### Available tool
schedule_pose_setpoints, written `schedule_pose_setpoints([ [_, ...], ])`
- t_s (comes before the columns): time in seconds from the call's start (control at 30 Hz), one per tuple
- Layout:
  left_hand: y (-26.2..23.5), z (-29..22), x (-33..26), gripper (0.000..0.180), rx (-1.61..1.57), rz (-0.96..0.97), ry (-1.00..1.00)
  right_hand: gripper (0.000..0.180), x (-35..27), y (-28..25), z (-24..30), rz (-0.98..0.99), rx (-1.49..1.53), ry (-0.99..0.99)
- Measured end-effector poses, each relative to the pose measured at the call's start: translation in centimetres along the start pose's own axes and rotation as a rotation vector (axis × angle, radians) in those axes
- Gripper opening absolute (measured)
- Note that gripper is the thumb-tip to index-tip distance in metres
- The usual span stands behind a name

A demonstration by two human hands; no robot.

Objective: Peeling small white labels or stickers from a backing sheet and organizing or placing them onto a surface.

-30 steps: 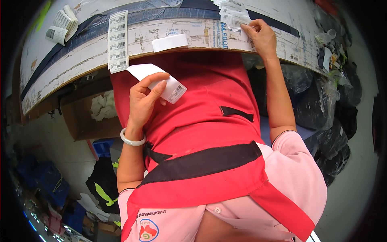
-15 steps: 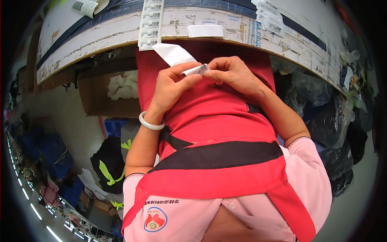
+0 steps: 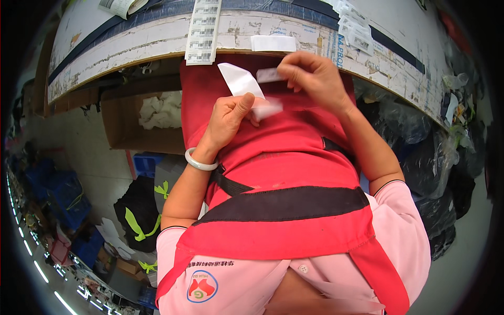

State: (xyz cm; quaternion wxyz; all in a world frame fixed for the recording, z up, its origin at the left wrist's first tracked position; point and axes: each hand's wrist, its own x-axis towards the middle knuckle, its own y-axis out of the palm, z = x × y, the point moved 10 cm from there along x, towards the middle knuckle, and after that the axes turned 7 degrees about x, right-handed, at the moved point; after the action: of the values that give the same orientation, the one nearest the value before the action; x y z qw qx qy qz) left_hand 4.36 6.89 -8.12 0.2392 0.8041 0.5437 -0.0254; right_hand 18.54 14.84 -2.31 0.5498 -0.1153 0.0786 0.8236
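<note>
Table (image 3: 113,63) far side, both hands just off its near edge.
Label strip (image 3: 203,34) overhangs that edge, left of paper slip (image 3: 273,43); label pile (image 3: 357,32) right of slip, label bundle (image 3: 123,6) far left. Left hand (image 3: 229,122) nearer than right hand (image 3: 314,79). Below: box (image 3: 142,140) left, loose material (image 3: 160,111) inside; bags (image 3: 436,163) right.

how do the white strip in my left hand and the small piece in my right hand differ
The white strip is longer, the small piece shorter. The white strip bends; the small piece looks nearly straight. Both look pale and are held over the red apron.
</note>
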Motion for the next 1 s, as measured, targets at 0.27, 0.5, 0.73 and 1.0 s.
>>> schedule_pose_setpoints([
  [0.27,0.7,0.7,0.5,0.042,0.255,-0.015,-0.027,0.019,3.9,-3.6,0.7,-0.082,-0.082,0.040],
  [0.5,0.4,0.7,0.6,0.039,0.274,-0.020,-0.069,0.022,5.0,-3.0,1.4,-0.061,-0.144,0.038],
  [0.73,0.5,0.5,0.6,0.037,0.287,-0.016,-0.041,0.023,5.4,-3.1,0.6,-0.051,-0.189,0.064],
  [1.0,0.7,0.4,0.6,0.036,0.295,-0.020,-0.049,0.023,5.3,-2.8,0.8,-0.051,-0.200,0.063],
])
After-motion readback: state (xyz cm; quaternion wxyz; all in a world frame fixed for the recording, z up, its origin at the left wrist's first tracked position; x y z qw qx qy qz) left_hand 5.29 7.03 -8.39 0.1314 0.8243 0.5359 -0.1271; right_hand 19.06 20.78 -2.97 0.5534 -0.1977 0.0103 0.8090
